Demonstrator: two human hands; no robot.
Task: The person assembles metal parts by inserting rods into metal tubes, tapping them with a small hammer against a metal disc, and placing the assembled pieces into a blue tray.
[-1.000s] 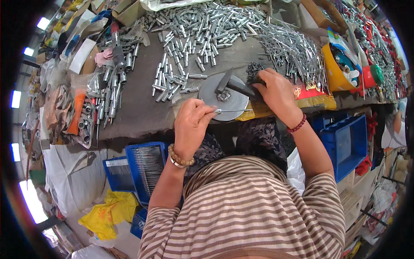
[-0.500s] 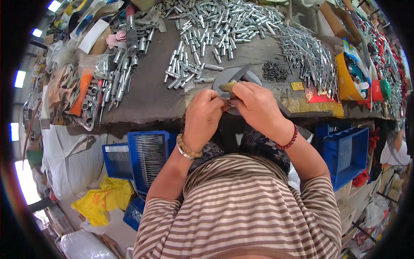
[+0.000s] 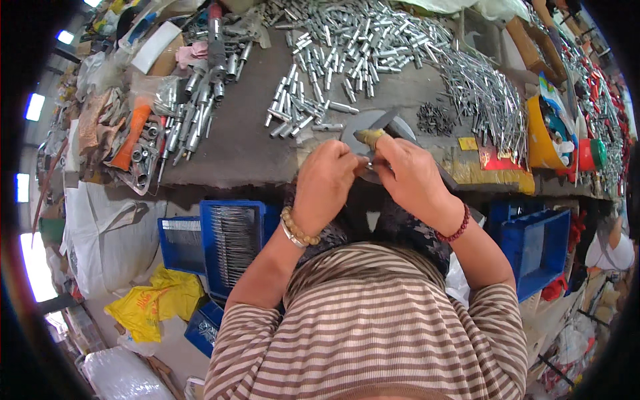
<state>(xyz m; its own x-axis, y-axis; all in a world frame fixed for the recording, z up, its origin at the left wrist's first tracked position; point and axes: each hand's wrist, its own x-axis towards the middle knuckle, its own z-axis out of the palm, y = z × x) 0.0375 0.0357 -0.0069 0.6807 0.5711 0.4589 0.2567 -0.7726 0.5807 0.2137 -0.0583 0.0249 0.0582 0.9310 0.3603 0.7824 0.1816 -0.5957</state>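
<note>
My left hand [image 3: 325,179] and my right hand [image 3: 415,170] meet at the table's front edge, fingertips pinched together. Between them is a small shiny metal piece [image 3: 369,165], mostly covered by the fingers. A yellowish-green wrap or cover [image 3: 369,137] sits at the right hand's index finger; I cannot tell its kind. Just behind the hands lies a round grey disc [image 3: 355,127], with a dark flat blade-like piece [image 3: 385,119] over it. Left of the disc, loose silver metal sleeves [image 3: 287,113] are scattered. Small dark screws [image 3: 435,119] form a pile to its right.
A large heap of silver sleeves [image 3: 360,43] and thin metal rods [image 3: 490,100] covers the table's back. At left lie an orange-handled tool [image 3: 132,140] and sockets. A yellow container [image 3: 543,137] stands right. Blue crates [image 3: 208,250] [image 3: 533,250] flank my legs below the table.
The view has shifted slightly, so the table's things sit a little further right. Both hands stay together at the fingertips, with only a small change in finger position.
</note>
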